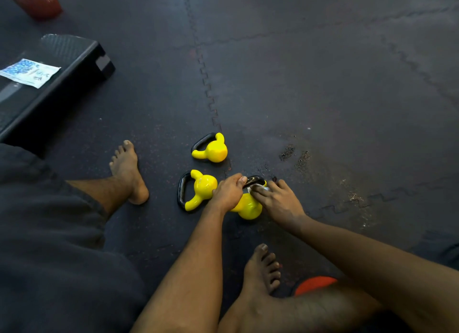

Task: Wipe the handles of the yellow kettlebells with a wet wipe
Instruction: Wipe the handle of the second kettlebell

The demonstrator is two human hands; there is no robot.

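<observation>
The nearest kettlebell [248, 207] is steadied on the floor mat [323, 96] by the left hand [228, 192], closed around the left end of its black handle [254, 179]. The wet wipe [258, 187] is pressed onto that handle by the fingers of the right hand [278, 199]. The handle's long axis runs left to right between both hands, so the wiping is judged to go sideways. Two more kettlebells [203, 187] [213, 150] are left lying just to the left. A packet [29, 71] is seen on the black step [62, 66]; its print cannot be read.

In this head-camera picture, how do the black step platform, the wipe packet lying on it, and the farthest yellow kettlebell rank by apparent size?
1. Black step platform, clearly largest.
2. Wipe packet.
3. Farthest kettlebell.
Packet and kettlebell look close in size, so their order is unsure.
</observation>
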